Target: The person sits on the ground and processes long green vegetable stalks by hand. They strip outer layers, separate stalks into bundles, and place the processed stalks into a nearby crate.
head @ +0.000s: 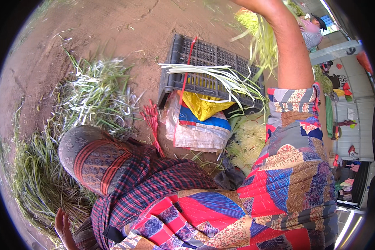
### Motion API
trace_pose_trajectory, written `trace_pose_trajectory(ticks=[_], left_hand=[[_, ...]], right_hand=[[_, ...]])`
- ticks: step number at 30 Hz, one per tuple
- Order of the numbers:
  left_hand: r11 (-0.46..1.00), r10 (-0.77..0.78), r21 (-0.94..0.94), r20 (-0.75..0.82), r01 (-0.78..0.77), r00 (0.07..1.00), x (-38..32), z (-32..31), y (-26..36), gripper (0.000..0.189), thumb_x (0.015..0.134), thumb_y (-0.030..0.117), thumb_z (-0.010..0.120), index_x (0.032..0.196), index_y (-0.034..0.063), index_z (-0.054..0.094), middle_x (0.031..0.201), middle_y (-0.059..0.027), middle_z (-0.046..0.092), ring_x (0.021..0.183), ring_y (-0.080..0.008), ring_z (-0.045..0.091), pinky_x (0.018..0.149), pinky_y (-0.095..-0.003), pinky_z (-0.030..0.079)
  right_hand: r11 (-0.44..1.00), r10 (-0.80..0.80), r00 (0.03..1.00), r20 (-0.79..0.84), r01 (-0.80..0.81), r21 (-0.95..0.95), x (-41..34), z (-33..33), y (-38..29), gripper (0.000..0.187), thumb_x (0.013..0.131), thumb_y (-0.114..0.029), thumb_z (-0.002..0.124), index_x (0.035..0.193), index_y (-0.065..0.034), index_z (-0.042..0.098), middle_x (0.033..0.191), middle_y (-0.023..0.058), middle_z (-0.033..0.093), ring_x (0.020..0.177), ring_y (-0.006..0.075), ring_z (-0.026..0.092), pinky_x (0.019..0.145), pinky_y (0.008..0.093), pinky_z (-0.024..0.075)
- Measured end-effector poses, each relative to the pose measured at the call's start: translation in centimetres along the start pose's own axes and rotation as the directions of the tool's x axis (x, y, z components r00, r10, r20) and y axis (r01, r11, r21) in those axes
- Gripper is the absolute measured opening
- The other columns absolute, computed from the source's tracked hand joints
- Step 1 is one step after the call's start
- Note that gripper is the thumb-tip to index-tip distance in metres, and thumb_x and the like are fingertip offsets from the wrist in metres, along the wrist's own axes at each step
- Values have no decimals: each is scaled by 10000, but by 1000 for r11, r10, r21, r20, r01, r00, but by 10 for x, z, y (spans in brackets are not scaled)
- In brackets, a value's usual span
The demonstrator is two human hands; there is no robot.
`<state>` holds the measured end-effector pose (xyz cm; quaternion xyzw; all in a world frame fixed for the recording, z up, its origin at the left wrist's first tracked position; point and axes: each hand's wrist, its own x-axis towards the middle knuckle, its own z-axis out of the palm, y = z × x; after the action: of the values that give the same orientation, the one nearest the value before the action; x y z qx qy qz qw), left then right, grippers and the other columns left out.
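At the lower left edge, my left hand point(64, 226) is raised with its fingers a little apart and nothing seen in it, beside a heap of green leaves point(37, 165). My right forearm point(292, 53) reaches up past the top edge; the hand itself is out of view. Close to that forearm is a bunch of yellow-green leafy stalks point(265, 43), partly hidden by it. Several long white-and-green stalks point(206, 69) lie across a black plastic crate point(215, 51), over a red tie strip point(189, 62). A bundle of red ties point(151, 125) lies left of the crate.
A yellow bag point(200, 107) and a folded white woven sack point(200, 137) lie by the crate. Pale leafy stalks point(248, 140) are beside the sack, and loose trimmings point(93, 90) cover the dirt ground at left. A person in a dark hat point(312, 32) is at upper right, near a metal post point(331, 53).
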<state>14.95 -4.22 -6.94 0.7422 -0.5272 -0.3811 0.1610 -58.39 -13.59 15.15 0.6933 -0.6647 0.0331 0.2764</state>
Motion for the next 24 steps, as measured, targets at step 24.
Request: trace_pose_trajectory(ticks=[24], left_hand=[[817,225,-483,-237,-316,945,17,71,207,633,733,186,785,1211,-36,435,968,-122,592,822,-199,576,789,-301,466]], right_hand=[[-281,-312,926,-212,123,952,26,-24,-388,827,586,-390,859,1164,79,498,1157,237,511,1116,327,501,1031,393,363]])
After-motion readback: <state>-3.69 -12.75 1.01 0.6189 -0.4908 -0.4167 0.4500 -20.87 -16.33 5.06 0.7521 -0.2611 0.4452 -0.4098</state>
